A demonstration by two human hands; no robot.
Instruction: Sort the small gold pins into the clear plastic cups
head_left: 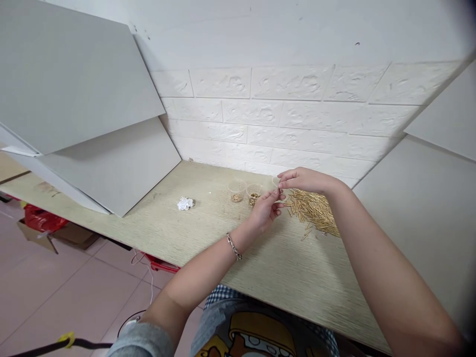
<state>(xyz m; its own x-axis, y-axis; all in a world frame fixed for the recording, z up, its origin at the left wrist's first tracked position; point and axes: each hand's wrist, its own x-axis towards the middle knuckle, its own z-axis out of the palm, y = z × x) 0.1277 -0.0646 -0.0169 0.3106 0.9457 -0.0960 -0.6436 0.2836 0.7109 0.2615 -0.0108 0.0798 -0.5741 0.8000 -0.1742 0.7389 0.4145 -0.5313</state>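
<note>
My left hand [265,212], with a chain bracelet [234,246] on its wrist, is raised over the table with thumb and fingers pinched together. My right hand [305,179] reaches in from the right, its fingers bent down to meet the left fingertips. Whatever lies between them is too small to make out. Behind the fingers is a clear plastic cup [275,182], partly hidden. Left of it stand a clear cup [254,189] with dark gold bits and another clear cup [237,186] with small gold pieces. A heap of thin gold sticks [312,209] lies under my right hand and forearm.
Crumpled white tissue [185,203] lies on the wooden table [208,233]. Large white panels [115,163] lean at the left, and another panel [416,218] bounds the right. A white brick-pattern wall [267,114] closes the back. Below left is a cardboard box [70,235] with a red bag.
</note>
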